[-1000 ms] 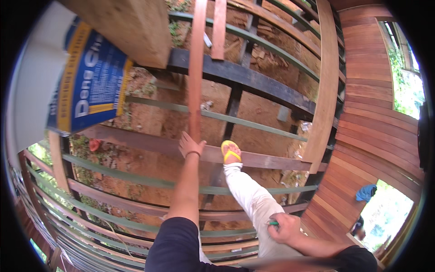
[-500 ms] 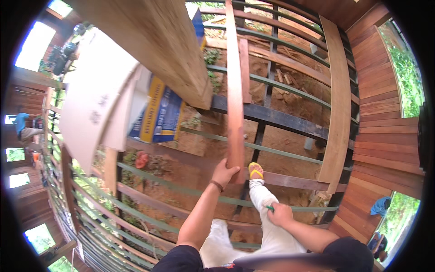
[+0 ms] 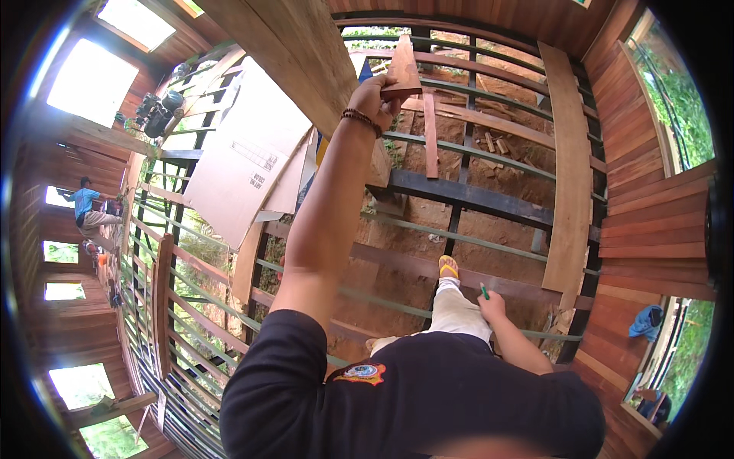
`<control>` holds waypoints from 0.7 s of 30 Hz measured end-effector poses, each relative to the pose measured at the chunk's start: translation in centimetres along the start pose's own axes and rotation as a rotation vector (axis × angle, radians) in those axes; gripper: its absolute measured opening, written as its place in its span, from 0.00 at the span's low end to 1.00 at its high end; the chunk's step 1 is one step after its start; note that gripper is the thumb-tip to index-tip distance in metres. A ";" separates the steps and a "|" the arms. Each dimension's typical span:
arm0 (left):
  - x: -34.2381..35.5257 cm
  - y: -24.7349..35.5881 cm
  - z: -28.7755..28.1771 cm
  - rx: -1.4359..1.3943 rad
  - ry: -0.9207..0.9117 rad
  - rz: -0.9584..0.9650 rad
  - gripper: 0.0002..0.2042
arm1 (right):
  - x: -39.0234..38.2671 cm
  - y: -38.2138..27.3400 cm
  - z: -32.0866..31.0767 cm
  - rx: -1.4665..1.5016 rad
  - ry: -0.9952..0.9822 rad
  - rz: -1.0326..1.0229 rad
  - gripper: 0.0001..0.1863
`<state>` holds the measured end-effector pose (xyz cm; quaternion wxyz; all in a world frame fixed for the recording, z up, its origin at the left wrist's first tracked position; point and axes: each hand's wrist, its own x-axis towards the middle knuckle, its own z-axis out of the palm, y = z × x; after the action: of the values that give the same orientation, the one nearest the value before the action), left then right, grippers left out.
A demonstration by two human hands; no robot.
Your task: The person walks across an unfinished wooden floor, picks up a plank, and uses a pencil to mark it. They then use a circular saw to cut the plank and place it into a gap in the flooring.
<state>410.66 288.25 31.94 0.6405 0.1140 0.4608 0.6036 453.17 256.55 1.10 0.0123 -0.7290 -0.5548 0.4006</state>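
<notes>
Blocked at upper centre, just beside the left hand (image 3: 371,99), by a thick post (image 3: 298,57); open downward at centre right, between black beam (image 3: 489,201) and green joist (image 3: 497,245).

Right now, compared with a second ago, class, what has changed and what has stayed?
The left hand, earlier spread at the near end of the reddish board, now grips that end and has raised it. The right hand keeps the slim green object; the yellow sandal stays on the brown joist.
</notes>
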 end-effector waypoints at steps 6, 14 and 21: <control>0.4 1.3 2.0 -0.050 -0.091 0.030 0.11 | -2.0 9.4 -2.3 -0.131 0.055 0.251 0.15; 0.5 1.9 1.8 -0.083 -0.116 0.008 0.10 | -2.0 10.8 -2.1 -0.072 0.045 0.280 0.16; 0.7 1.9 2.3 -0.133 -0.088 0.028 0.10 | 0.3 6.6 -1.6 0.054 0.059 0.180 0.17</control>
<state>410.93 290.28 34.24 0.6576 0.1041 0.3895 0.6364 459.47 254.97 -1.03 0.0122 -0.7868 -0.4753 0.3935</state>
